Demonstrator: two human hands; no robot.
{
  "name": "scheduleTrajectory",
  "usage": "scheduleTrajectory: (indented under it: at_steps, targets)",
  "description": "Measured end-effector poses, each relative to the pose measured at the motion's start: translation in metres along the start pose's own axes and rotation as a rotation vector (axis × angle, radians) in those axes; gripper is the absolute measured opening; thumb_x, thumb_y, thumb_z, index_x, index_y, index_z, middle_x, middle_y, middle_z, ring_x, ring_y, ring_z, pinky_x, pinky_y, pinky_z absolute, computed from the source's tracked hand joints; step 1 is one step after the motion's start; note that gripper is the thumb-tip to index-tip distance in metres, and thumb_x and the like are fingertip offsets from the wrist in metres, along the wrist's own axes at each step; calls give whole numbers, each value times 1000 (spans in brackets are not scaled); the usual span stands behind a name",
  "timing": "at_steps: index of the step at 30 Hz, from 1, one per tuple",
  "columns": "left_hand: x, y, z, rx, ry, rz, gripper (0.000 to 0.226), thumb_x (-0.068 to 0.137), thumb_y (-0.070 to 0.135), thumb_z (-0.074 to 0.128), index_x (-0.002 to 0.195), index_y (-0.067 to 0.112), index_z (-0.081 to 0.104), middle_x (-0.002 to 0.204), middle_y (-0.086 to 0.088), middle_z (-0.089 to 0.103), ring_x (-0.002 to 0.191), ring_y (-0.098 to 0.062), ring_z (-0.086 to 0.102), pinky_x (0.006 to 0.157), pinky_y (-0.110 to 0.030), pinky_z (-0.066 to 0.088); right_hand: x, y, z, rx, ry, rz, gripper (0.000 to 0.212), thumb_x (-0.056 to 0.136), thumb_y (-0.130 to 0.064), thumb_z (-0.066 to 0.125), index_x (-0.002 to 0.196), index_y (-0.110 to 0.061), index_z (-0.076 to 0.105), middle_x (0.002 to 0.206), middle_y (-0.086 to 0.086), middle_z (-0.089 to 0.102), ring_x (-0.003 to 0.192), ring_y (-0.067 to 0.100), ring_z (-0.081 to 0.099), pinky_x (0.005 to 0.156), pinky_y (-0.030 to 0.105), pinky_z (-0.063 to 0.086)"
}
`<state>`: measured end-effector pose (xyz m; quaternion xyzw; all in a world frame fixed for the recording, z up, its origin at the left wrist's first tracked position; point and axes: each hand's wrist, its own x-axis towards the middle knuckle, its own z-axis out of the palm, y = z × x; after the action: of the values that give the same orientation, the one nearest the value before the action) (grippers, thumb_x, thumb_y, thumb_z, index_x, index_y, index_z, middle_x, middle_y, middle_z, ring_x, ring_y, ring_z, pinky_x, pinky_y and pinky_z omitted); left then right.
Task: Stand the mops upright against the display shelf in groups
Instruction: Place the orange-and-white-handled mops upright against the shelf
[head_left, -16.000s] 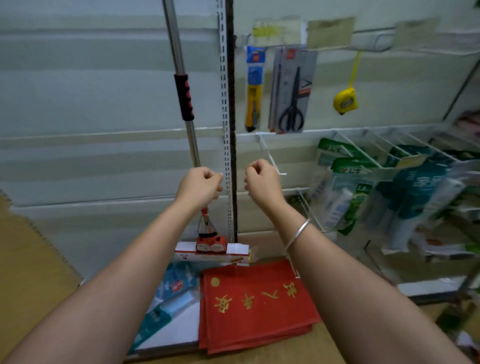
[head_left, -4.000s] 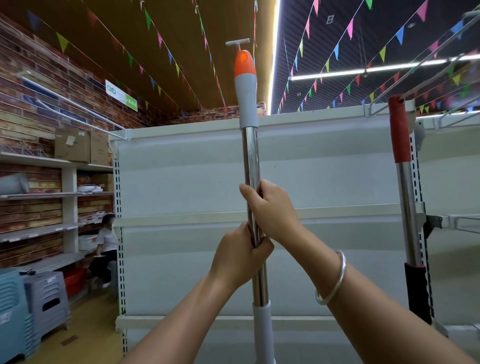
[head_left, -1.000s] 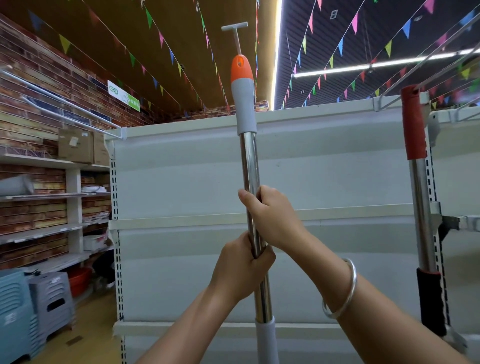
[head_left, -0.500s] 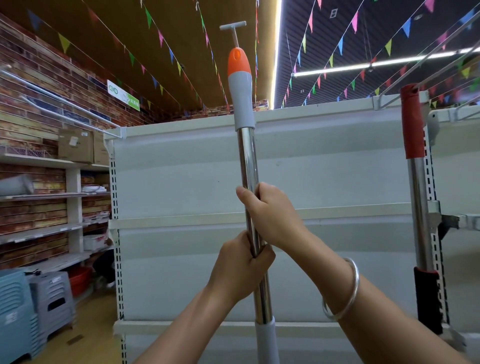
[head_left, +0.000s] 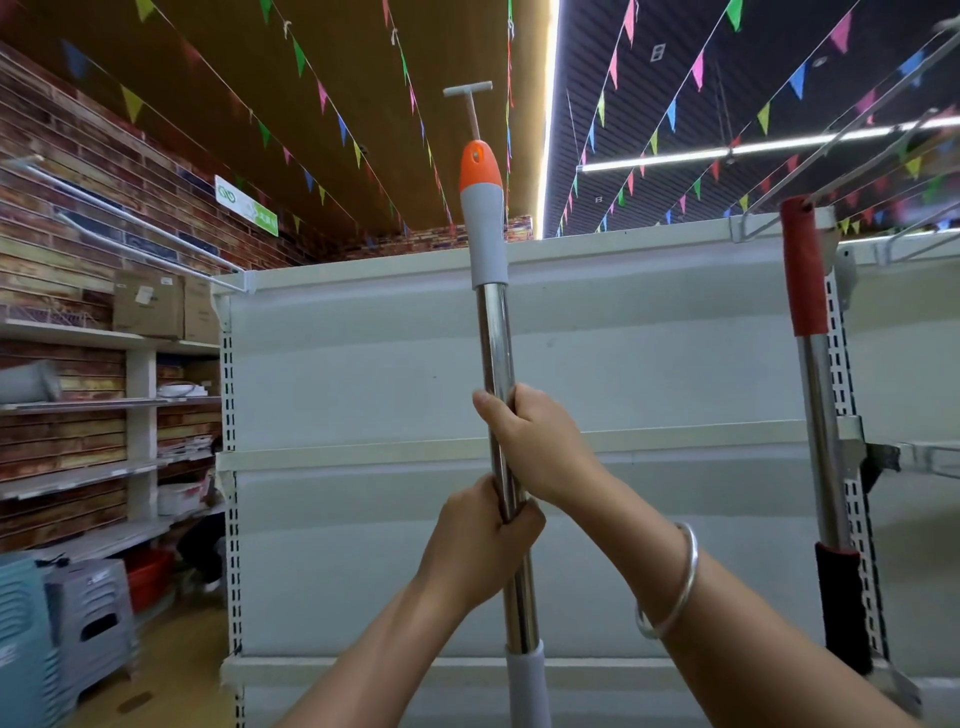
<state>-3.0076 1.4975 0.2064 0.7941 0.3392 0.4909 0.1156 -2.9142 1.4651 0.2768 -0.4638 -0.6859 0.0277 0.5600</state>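
Two hands stacked on upright mop (head_left: 496, 364) shaft before white display shelf (head_left: 363, 364), right hand (head_left: 535, 447) gripping above, left hand (head_left: 480, 545) gripping below; second mop (head_left: 815, 415) leaning on shelf upright, right side

Before you: a tall white metal display shelf (head_left: 363, 364) with perforated uprights and bare back panels. Against its right upright leans a chrome-poled mop with red top grip and black lower grip (head_left: 818, 415), upright; its foot is out of view.
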Motion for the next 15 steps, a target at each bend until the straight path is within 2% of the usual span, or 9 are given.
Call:
scheduleTrajectory:
  at_steps: [8,15]
  targets:
    - [-5,1,-3,-30,-15,6,20,70,38,45,57,25,39,46,13,48,42,-7,38,48,-28,31,-4,-6,0,1,-2,6,41,91,-45,44,60,-19,38,55,-6,40,50,12,37,51,28,31]
    - [-10,0,-2,-64,-15,3,20,69,38,46,56,24,39,45,13,47,42,-6,35,47,-24,28,-9,-7,4,-91,0,32,41,91,-48,41,63,-19,39,59,-3,44,54,15,42,52,30,31]
